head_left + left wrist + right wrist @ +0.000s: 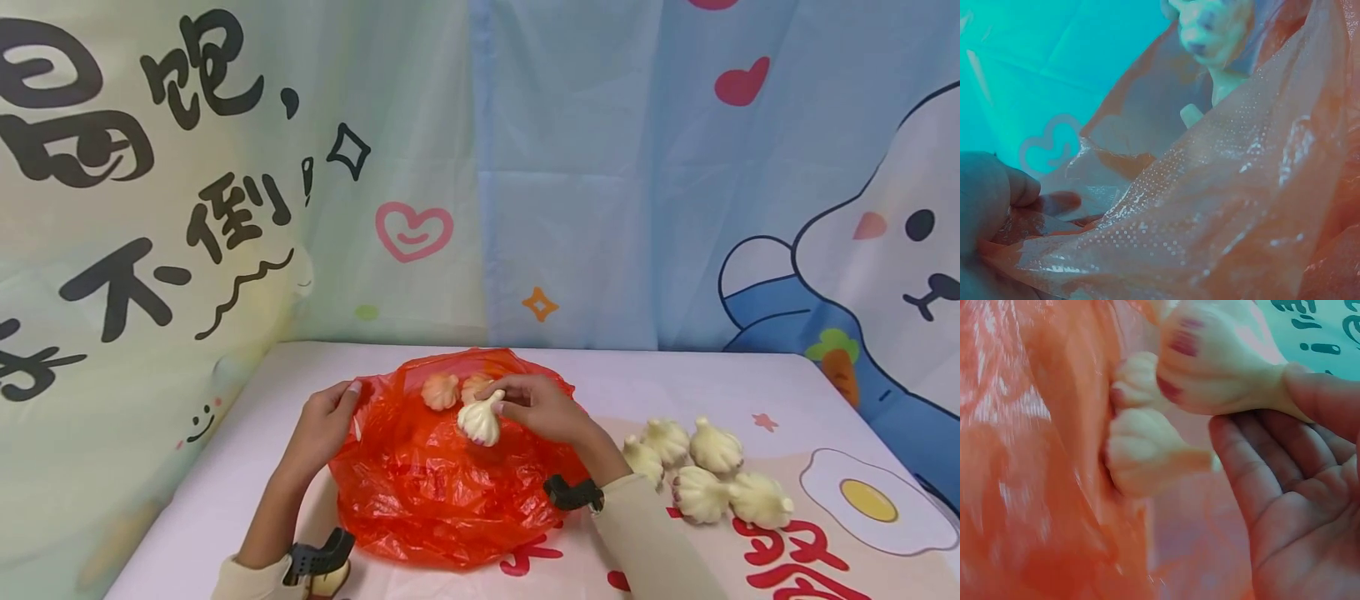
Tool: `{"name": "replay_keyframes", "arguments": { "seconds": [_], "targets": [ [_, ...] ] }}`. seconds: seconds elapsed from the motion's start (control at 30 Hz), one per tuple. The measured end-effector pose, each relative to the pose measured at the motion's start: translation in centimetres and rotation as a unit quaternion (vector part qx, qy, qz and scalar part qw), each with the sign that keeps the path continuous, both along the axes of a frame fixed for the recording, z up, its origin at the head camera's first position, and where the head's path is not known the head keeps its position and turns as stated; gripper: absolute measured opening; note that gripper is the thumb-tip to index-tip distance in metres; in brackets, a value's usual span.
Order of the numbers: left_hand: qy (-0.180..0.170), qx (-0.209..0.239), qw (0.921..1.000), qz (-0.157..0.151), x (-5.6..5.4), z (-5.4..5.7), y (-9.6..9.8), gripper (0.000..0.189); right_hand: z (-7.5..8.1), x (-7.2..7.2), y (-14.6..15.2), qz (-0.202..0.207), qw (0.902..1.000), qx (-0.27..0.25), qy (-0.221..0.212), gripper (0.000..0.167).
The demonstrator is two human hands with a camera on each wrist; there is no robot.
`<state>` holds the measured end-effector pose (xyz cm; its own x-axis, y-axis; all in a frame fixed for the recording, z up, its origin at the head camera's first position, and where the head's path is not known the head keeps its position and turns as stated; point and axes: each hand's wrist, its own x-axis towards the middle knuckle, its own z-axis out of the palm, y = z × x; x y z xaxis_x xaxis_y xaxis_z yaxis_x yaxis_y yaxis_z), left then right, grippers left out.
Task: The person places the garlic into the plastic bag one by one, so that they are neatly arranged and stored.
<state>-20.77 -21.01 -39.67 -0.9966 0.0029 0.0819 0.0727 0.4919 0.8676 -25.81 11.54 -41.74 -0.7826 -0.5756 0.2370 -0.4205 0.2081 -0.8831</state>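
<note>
The garlic bulb (479, 422) hangs in front of the red plastic bag (450, 508) in the head view, its neck pinched between the thumb and fingers of the right hand (543, 407), its rounded body tipped down and to the left, with purple patches visible on its base. The left hand (327, 421) grasps the bag's left edge, the film bunched between thumb and fingers. Two more bulbs (440, 392) sit side by side in the bag, tinted orange through the film; whether the held one is past the rim cannot be told. Five loose bulbs (716, 447) lie clustered on the table (240, 475), right of the bag, near a printed fried egg (870, 500). Behind stands a pale cloth backdrop (570, 225) with hearts and lettering.
</note>
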Motion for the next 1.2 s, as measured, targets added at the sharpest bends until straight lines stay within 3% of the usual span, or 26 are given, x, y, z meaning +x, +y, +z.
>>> {"name": "replay_keyframes", "arguments": {
  "seconds": [0.3,0.57,0.83,1.2],
  "targets": [
    [-0.002,-0.006,1.0000,0.007,0.1,0.3,0.0,0.045,-1.9,-0.7,-3.0,0.008,0.9991,-0.039,-0.016,0.024],
    [0.003,-0.015,0.9999,0.004,0.1,0.1,-0.2,0.046,-2.1,-1.0,-4.5,-0.010,0.9990,-0.014,-0.042,0.022],
    [0.006,-0.013,0.9999,-0.001,-0.1,0.0,-0.2,0.046,-2.0,-1.5,-5.6,0.038,0.9986,-0.025,-0.026,0.025],
    [-0.013,-0.002,0.9999,0.003,0.1,-0.1,-0.1,0.048,-3.0,-0.8,-8.1,-0.003,0.9996,0.001,-0.027,0.021]
  ]
}}
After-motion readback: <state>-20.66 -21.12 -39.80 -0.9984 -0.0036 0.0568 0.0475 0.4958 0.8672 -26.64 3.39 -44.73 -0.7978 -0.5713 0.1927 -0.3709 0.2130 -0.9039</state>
